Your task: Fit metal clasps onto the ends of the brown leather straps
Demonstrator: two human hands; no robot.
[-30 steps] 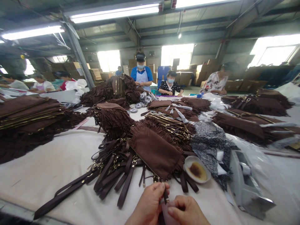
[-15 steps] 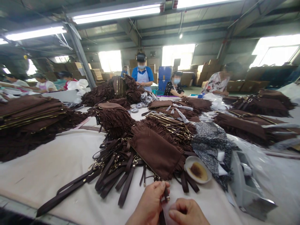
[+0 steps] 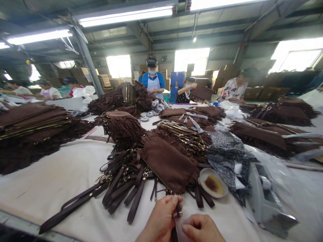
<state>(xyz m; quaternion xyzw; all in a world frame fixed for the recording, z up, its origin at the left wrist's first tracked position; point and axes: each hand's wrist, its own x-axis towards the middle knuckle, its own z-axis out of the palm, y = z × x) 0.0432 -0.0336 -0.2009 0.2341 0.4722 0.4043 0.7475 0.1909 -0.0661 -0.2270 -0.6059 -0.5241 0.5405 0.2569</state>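
A brown fringed pouch (image 3: 170,163) lies flat in front of me on a pile of similar pouches. My left hand (image 3: 161,216) is closed at its near corner, thumb and fingers pinching a dark brown wrist strap (image 3: 180,209) with gold-coloured hardware. Just to the right, my right hand (image 3: 203,228) has its fingers curled and thumb pressed in, gripping the edge of a pale, thin, see-through strip (image 3: 182,230). That strip runs along the strap between both hands. The lower part of the strap is cut off by the picture's bottom edge.
Several loose straps (image 3: 137,201) fan out to the left. A saucer with brown-yellow residue (image 3: 222,192), a tweed cloth (image 3: 223,151) and a grey tape dispenser (image 3: 267,198) stand to the right. Stacked pouches (image 3: 35,117) lie far left. Several co-workers are across the table.
A co-worker across the table now holds up a brown fringed pouch, where before their hands were low at the table. My hands have hardly moved.
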